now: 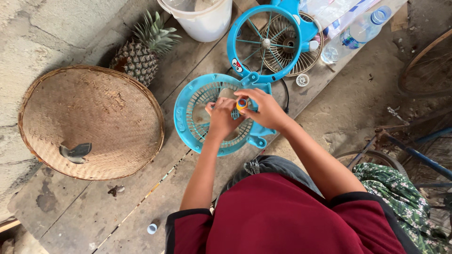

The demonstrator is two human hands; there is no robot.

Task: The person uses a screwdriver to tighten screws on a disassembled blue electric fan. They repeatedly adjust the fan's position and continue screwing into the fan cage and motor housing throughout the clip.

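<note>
Your right hand (267,109) pinches the orange cap (242,104) at the grille's (188,101) centre while your left hand (220,117) grips the mesh at nine o'clock; a slip could drop the cap through it.

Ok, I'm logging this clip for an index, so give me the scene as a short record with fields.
setting: worn wooden bench beside a concrete wall
left hand: resting on the blue fan grille
right hand: pinching a small orange and blue cap over the grille's centre
behind: second blue grille, white bucket, water bottle
left side: woven basket tray, pineapple
</note>
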